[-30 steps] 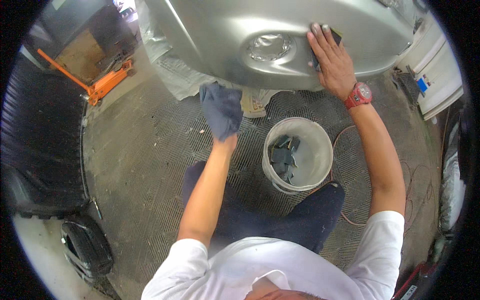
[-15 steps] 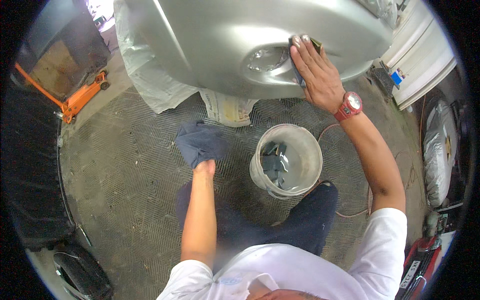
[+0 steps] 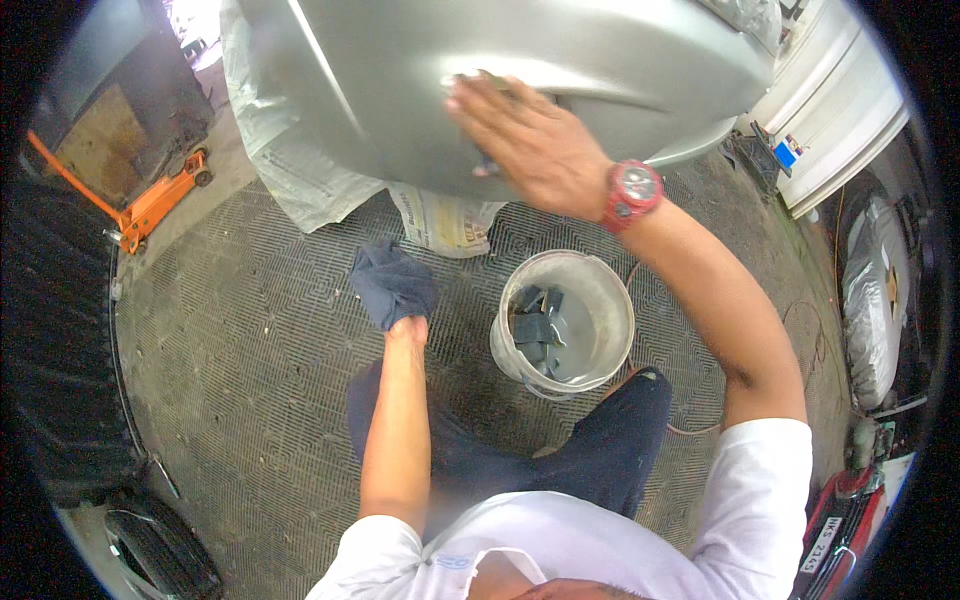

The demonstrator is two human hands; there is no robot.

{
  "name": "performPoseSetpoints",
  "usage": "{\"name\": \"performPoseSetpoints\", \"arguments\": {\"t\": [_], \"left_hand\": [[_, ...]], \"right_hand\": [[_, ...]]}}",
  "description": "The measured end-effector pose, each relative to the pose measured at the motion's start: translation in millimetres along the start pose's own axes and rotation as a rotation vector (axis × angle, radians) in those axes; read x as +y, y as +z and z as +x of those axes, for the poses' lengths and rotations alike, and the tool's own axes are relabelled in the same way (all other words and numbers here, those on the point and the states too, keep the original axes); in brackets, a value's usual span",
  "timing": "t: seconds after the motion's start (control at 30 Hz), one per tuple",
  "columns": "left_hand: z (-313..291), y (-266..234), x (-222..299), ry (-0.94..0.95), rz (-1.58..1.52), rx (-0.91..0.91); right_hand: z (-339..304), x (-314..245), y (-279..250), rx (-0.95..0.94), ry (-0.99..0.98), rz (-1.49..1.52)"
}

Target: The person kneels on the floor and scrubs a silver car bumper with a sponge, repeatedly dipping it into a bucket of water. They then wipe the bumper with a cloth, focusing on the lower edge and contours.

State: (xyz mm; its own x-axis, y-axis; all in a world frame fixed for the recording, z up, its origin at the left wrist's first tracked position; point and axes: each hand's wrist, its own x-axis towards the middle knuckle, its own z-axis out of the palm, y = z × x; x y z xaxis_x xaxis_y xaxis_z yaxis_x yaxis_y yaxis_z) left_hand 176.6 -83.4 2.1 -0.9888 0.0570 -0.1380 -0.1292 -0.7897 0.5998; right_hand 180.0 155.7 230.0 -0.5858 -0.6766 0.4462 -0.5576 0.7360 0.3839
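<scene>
My right hand (image 3: 535, 150), with a red watch on its wrist, lies nearly flat against the silver car bumper (image 3: 405, 120) and covers the round recess there. Beneath it is a dark piece of sandpaper (image 3: 486, 166), mostly hidden, with an edge peeking out below the palm. A dark blue-grey cloth (image 3: 392, 285) is bunched in my left hand (image 3: 409, 326), which is held low over the floor mat. The cloth hides most of the left fingers.
Between my knees stands a whitish bucket (image 3: 502, 345) with water and several dark pads (image 3: 533, 328). Plastic sheeting (image 3: 300, 175) and newspaper (image 3: 445, 222) hang below the bumper. An orange floor jack (image 3: 160, 205) is at left, a tyre (image 3: 165, 545) at lower left, a hose (image 3: 690, 431) at right.
My right hand has slid left across the bumper with the sandpaper, from the right side of the recess to over it. The left hand and cloth have barely moved.
</scene>
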Motion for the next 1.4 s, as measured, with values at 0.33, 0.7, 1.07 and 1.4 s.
{"name": "performPoseSetpoints", "arguments": {"t": [0.33, 0.7, 1.07, 1.4], "left_hand": [[6, -23, 2, 0.211, 0.038, -0.089], [51, 156, 19, 0.808, 0.525, -0.281], [32, 288, -49, 1.758, 1.802, -0.661], [57, 285, -218, 0.976, 1.527, -0.758]], "right_hand": [[-17, 7, 1, 0.025, 0.048, 0.031], [-130, 10, -42, -0.038, 0.493, -0.138], [-307, -226, 83, -0.215, 1.239, 0.406], [-302, -231, 104, -0.162, 1.255, 0.389]]}}
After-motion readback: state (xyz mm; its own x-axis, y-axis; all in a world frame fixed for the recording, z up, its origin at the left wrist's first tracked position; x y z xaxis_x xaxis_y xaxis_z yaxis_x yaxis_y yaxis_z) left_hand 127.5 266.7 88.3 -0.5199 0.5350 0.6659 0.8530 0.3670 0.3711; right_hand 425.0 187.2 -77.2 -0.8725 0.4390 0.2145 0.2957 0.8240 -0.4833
